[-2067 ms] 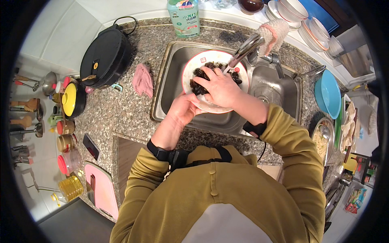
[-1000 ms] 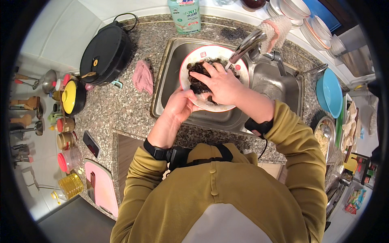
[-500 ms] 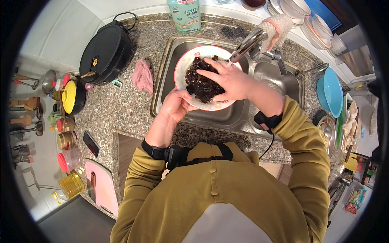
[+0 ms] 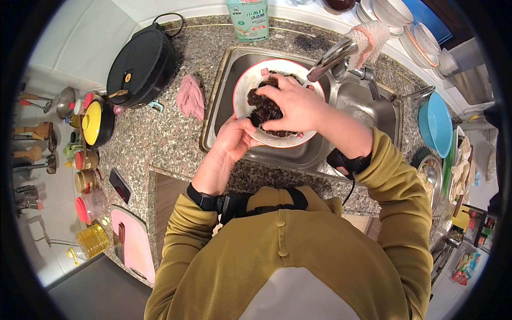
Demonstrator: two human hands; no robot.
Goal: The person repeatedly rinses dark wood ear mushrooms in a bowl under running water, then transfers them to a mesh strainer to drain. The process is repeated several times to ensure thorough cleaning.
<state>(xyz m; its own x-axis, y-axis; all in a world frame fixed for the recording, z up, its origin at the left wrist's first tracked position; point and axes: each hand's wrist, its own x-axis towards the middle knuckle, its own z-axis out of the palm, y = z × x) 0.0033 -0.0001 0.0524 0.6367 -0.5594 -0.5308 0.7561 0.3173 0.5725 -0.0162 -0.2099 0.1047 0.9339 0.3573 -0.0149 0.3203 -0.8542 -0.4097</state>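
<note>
A white bowl (image 4: pixel 306 124) with a red rim is held over the left basin of the steel sink (image 4: pixel 220 80). Inside it lie dark brown, glossy wood ear mushrooms (image 4: pixel 265 109). My left hand (image 4: pixel 234 137) grips the bowl's near left edge, thumb over the rim and fingers underneath. From the right, my right hand (image 4: pixel 298 104) reaches into the bowl, its fingers curled round a clump of the mushrooms. The faucet (image 4: pixel 328 63), with a cloth (image 4: pixel 369 42) wrapped on it, points down at the bowl's far right edge, partly behind my right hand.
Left of the sink are a pink rag (image 4: pixel 190 97) and a black electric pan (image 4: pixel 141 66). A green-white bag (image 4: pixel 248 20) stands behind the basin. At the right is a blue basin (image 4: pixel 440 125). A phone (image 4: pixel 120 185) and pink cutting board (image 4: pixel 133 240) lie at the left.
My right hand has gone from spread fingers on the mushrooms to fingers curled round them, gathering the clump toward the left. My left hand keeps its hold on the bowl.
</note>
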